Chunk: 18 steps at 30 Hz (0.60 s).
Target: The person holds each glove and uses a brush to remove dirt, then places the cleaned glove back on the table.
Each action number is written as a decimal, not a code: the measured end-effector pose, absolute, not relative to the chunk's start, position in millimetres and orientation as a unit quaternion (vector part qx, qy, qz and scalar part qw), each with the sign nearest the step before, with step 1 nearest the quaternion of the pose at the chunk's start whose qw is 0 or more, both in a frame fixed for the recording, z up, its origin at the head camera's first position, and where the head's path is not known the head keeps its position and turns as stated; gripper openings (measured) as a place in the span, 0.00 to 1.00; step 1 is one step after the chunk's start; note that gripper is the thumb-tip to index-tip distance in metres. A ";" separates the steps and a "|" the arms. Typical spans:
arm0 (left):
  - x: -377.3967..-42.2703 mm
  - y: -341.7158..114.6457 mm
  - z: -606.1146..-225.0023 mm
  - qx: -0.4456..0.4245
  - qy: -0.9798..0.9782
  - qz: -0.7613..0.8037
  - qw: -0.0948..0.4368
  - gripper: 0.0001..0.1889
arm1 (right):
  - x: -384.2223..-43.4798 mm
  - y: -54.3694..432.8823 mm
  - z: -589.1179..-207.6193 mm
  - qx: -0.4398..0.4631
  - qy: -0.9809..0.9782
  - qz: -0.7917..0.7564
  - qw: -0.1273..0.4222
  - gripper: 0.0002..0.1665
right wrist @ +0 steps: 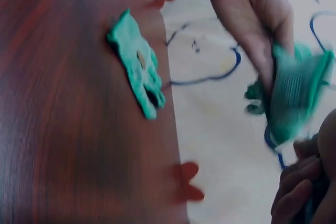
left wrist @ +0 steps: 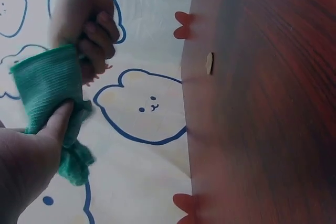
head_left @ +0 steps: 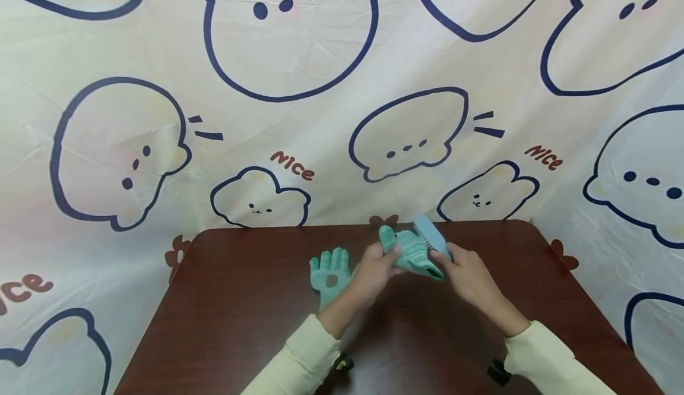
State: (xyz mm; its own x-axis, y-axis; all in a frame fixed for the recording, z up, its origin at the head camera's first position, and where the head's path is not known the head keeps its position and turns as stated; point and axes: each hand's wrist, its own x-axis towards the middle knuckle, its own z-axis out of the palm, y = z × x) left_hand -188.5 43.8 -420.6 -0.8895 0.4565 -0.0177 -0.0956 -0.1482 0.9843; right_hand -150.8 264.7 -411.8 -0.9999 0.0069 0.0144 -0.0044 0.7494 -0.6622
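Observation:
A green knitted glove [head_left: 410, 253] is held up above the table's far part by my left hand [head_left: 370, 275], with the thumb pressed on its side. The cuff opening faces right in the head view. My right hand [head_left: 469, 275] grips a light blue brush [head_left: 430, 234], its bristle side toward the glove and seemingly touching it. In the right wrist view the held glove [right wrist: 294, 90] is blurred. A second green glove [head_left: 330, 273] lies flat on the table, fingers pointing away, with a brown spot [head_left: 332, 280] on its palm; my left forearm partly covers it.
The dark brown wooden table [head_left: 240, 335] ends at a patterned cloth [head_left: 331, 139] that hangs behind it and at both sides. A small tan piece [left wrist: 210, 63] shows on the table near its edge in the left wrist view.

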 end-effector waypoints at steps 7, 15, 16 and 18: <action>-191.2 38.3 -420.7 0.146 0.607 0.764 0.164 0.15 | -148.2 282.7 -418.9 -0.024 -0.925 0.379 0.004 0.36; -193.1 41.7 -425.9 0.163 0.589 0.770 0.186 0.20 | -133.6 245.1 -408.2 0.059 -0.939 0.338 0.017 0.25; -192.7 41.2 -425.5 0.167 0.591 0.767 0.184 0.20 | -133.5 242.4 -408.1 0.059 -0.942 0.329 0.019 0.23; -192.0 40.1 -424.3 0.170 0.603 0.759 0.177 0.20 | -133.8 239.2 -408.5 0.055 -0.945 0.322 0.020 0.21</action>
State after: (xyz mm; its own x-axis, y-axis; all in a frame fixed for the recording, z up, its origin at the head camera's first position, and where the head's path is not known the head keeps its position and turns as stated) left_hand -192.0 40.1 -424.3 -0.8794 0.4741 0.0434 -0.0645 -0.2090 0.9758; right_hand -133.8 239.2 -408.5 -0.9931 -0.0913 0.0742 -0.1176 0.7870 -0.6056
